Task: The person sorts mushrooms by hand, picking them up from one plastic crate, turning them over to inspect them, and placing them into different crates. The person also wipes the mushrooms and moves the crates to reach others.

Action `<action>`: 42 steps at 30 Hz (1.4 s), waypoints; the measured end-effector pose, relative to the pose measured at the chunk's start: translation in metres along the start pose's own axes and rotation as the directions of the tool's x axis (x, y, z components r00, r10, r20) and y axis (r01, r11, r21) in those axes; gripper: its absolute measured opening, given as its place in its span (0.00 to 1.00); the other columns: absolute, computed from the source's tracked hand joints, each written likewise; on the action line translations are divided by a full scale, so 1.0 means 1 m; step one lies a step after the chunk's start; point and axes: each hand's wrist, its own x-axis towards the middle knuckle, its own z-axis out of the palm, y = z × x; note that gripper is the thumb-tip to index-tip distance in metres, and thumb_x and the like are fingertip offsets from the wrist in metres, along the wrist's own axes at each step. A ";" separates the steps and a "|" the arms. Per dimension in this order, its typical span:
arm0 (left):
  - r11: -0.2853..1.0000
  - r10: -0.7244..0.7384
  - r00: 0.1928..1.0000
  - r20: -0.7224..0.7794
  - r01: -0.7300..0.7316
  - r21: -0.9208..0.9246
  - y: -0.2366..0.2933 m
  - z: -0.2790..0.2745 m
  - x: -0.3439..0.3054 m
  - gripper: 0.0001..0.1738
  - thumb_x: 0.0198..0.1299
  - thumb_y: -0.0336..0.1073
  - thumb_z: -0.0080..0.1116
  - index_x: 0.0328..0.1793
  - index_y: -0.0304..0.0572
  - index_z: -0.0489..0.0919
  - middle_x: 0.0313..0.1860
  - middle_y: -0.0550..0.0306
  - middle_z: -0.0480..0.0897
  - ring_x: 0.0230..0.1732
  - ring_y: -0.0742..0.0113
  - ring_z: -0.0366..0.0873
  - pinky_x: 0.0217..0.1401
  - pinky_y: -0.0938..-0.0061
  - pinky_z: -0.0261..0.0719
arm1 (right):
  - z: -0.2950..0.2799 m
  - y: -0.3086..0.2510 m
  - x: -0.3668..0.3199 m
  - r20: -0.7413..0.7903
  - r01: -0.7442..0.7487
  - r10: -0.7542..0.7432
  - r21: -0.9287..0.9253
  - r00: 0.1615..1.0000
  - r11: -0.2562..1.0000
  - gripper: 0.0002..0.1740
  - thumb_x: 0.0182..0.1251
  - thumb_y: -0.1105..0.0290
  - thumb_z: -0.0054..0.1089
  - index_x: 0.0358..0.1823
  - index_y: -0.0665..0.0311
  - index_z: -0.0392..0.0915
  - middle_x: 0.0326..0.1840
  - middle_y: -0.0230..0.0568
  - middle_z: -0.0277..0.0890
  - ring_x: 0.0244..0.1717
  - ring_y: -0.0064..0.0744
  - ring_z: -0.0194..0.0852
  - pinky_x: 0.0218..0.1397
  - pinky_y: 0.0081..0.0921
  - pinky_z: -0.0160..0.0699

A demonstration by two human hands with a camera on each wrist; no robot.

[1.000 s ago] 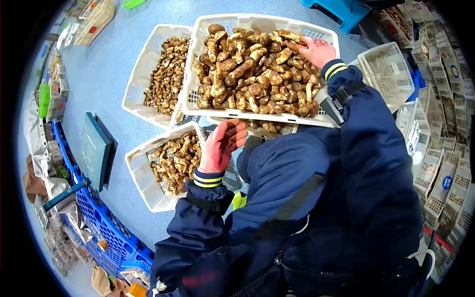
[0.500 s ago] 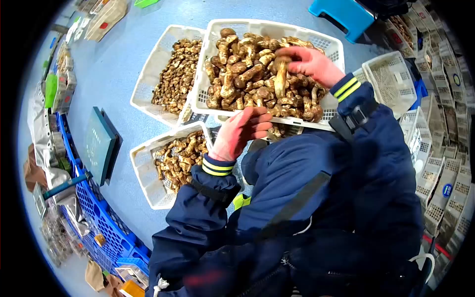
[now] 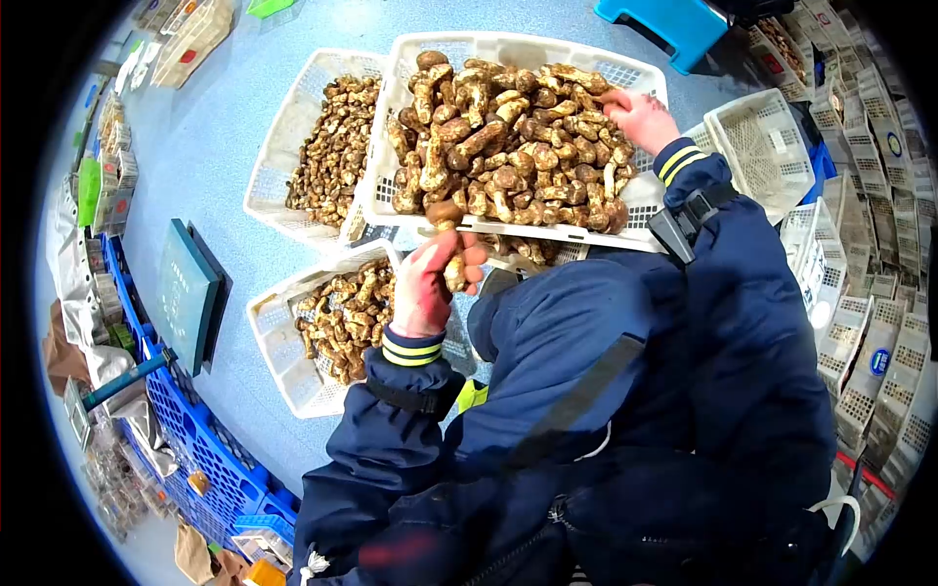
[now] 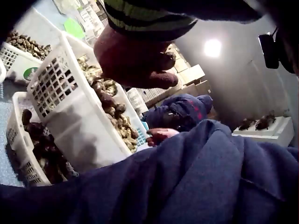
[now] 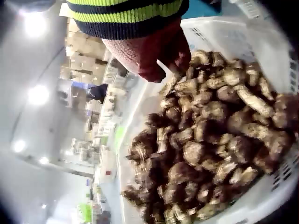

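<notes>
The left hand (image 3: 426, 285) has its fingers curled round one mushroom (image 3: 454, 266), whose brown cap sticks up above the hand at the near edge of the large white basket (image 3: 375, 200). Mushrooms fill that basket in a heap (image 3: 508, 146). At the heap's far right side the right hand (image 3: 645, 121) reaches down with bent fingers touching the mushrooms; in the right wrist view the hand (image 5: 163, 53) is over the pile's edge, and whether it grips one cannot be told. In the left wrist view the left hand (image 4: 135, 60) is dark beside the basket (image 4: 79, 93).
Small mushrooms lie in a white basket (image 3: 269, 186) at the left, others in a lower basket (image 3: 283, 373). Empty white baskets (image 3: 757, 146) and a blue stool (image 3: 674, 27) stand at the right. A dark teal flat-topped object (image 3: 188, 293) and blue crate (image 3: 210, 459) are at the left.
The right hand lifted a mushroom from the heap and has gone back to the heap's right side. The left hand, empty before, now grips a mushroom.
</notes>
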 end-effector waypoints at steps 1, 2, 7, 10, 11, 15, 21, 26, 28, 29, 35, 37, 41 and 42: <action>1.000 0.021 0.998 -0.059 -0.020 0.019 0.000 -0.003 -0.006 0.19 0.66 0.46 0.45 0.46 0.35 0.73 0.30 0.57 0.80 0.25 0.71 0.76 0.25 0.79 0.72 | 0.010 0.010 0.001 0.065 0.011 -0.005 -0.094 0.998 0.995 0.21 0.60 0.54 0.47 0.52 0.52 0.74 0.49 0.43 0.76 0.51 0.42 0.74 0.58 0.31 0.68; 1.000 0.010 0.998 -0.062 -0.010 -0.004 -0.006 -0.019 -0.008 0.19 0.66 0.47 0.45 0.46 0.36 0.73 0.31 0.57 0.79 0.26 0.72 0.76 0.25 0.79 0.71 | 0.016 0.014 0.001 0.129 0.029 -0.005 -0.186 0.992 0.982 0.21 0.59 0.54 0.48 0.53 0.51 0.74 0.49 0.43 0.76 0.51 0.42 0.73 0.58 0.31 0.68; 0.972 -0.004 0.978 -0.211 -0.045 -0.230 -0.052 -0.125 -0.045 0.17 0.65 0.47 0.47 0.46 0.40 0.73 0.36 0.58 0.79 0.36 0.70 0.75 0.35 0.78 0.71 | 0.019 0.038 0.005 0.048 -0.007 0.015 -0.155 0.999 0.988 0.19 0.58 0.56 0.48 0.50 0.48 0.76 0.47 0.42 0.77 0.49 0.41 0.75 0.54 0.33 0.71; 0.949 -0.068 0.925 -0.374 -0.056 -0.311 -0.084 -0.198 -0.072 0.16 0.64 0.47 0.49 0.44 0.44 0.75 0.37 0.60 0.79 0.38 0.66 0.75 0.38 0.75 0.72 | 0.007 0.043 0.003 0.048 -0.122 0.135 -0.214 0.990 0.969 0.18 0.57 0.57 0.48 0.48 0.48 0.78 0.47 0.39 0.77 0.48 0.41 0.75 0.53 0.33 0.72; 0.937 -0.126 0.879 -0.460 -0.047 -0.346 -0.094 -0.221 -0.079 0.14 0.63 0.46 0.51 0.42 0.43 0.76 0.37 0.59 0.79 0.38 0.65 0.74 0.43 0.72 0.73 | 0.005 0.043 0.003 0.070 -0.126 0.147 -0.246 0.987 0.961 0.18 0.58 0.56 0.48 0.48 0.49 0.78 0.48 0.39 0.77 0.48 0.41 0.75 0.54 0.33 0.72; 0.944 -0.143 0.843 -0.518 -0.041 -0.327 -0.117 -0.259 -0.092 0.12 0.63 0.44 0.50 0.42 0.44 0.76 0.37 0.58 0.79 0.39 0.64 0.75 0.46 0.68 0.75 | 0.009 0.037 -0.001 0.100 -0.106 0.133 -0.236 0.986 0.966 0.19 0.58 0.54 0.48 0.49 0.49 0.77 0.48 0.40 0.77 0.51 0.40 0.74 0.56 0.33 0.70; 0.987 -0.088 0.834 -0.544 0.001 -0.159 -0.124 -0.251 -0.088 0.13 0.62 0.42 0.51 0.44 0.42 0.76 0.35 0.58 0.79 0.34 0.66 0.75 0.38 0.69 0.76 | 0.022 -0.017 -0.001 0.185 0.201 -0.210 0.070 0.960 0.977 0.21 0.58 0.53 0.48 0.51 0.49 0.75 0.46 0.42 0.77 0.46 0.42 0.75 0.53 0.31 0.70; 0.968 -0.142 0.822 -0.552 0.000 -0.249 -0.127 -0.263 -0.084 0.12 0.63 0.40 0.49 0.44 0.41 0.75 0.36 0.58 0.80 0.36 0.65 0.76 0.38 0.67 0.77 | 0.033 -0.074 -0.010 0.375 0.432 -0.382 -0.057 0.845 0.900 0.21 0.58 0.54 0.49 0.52 0.48 0.75 0.42 0.44 0.79 0.46 0.41 0.76 0.52 0.34 0.72; 0.962 -0.186 0.810 -0.557 0.034 -0.271 -0.128 -0.268 -0.086 0.13 0.63 0.42 0.49 0.44 0.42 0.76 0.37 0.59 0.79 0.37 0.64 0.76 0.39 0.67 0.77 | 0.031 -0.065 -0.007 0.318 0.380 -0.332 -0.103 0.888 0.919 0.20 0.59 0.53 0.51 0.52 0.50 0.75 0.42 0.43 0.78 0.44 0.40 0.76 0.49 0.31 0.73; 0.950 -0.194 0.805 -0.560 0.013 -0.311 -0.128 -0.270 -0.087 0.15 0.64 0.45 0.47 0.44 0.43 0.76 0.38 0.60 0.79 0.39 0.63 0.77 0.42 0.66 0.77 | 0.028 -0.058 -0.006 0.289 0.315 -0.258 -0.172 0.922 0.933 0.21 0.56 0.55 0.50 0.51 0.49 0.76 0.44 0.43 0.78 0.46 0.42 0.76 0.52 0.34 0.72; 0.942 -0.253 0.782 -0.570 0.065 -0.330 -0.124 -0.277 -0.083 0.23 0.61 0.56 0.49 0.52 0.48 0.73 0.55 0.56 0.74 0.57 0.55 0.70 0.57 0.62 0.71 | 0.051 -0.057 -0.033 0.604 0.575 -0.455 -0.006 0.654 0.818 0.22 0.52 0.58 0.58 0.51 0.50 0.76 0.44 0.40 0.78 0.47 0.39 0.75 0.50 0.32 0.72; 0.959 -0.188 0.823 -0.536 0.035 -0.283 -0.115 -0.264 -0.076 0.25 0.62 0.54 0.48 0.56 0.45 0.71 0.58 0.52 0.72 0.60 0.55 0.68 0.58 0.63 0.70 | 0.066 -0.067 -0.036 0.653 0.680 -0.479 -0.076 0.587 0.729 0.22 0.51 0.60 0.58 0.50 0.51 0.76 0.42 0.39 0.78 0.46 0.39 0.75 0.49 0.32 0.72; 0.960 -0.155 0.869 -0.469 0.022 -0.278 -0.083 -0.224 -0.054 0.24 0.65 0.49 0.45 0.60 0.42 0.67 0.62 0.47 0.69 0.61 0.53 0.67 0.59 0.62 0.69 | 0.074 -0.049 -0.027 0.583 0.627 -0.509 -0.001 0.633 0.779 0.20 0.52 0.63 0.56 0.49 0.53 0.76 0.39 0.40 0.78 0.42 0.40 0.76 0.45 0.33 0.73; 0.967 -0.135 0.883 -0.450 0.018 -0.256 -0.075 -0.211 -0.050 0.25 0.65 0.48 0.45 0.62 0.41 0.66 0.61 0.47 0.69 0.60 0.54 0.68 0.59 0.63 0.69 | 0.066 -0.047 -0.025 0.568 0.538 -0.477 0.072 0.670 0.840 0.20 0.53 0.64 0.55 0.50 0.52 0.76 0.37 0.40 0.78 0.40 0.38 0.76 0.44 0.31 0.74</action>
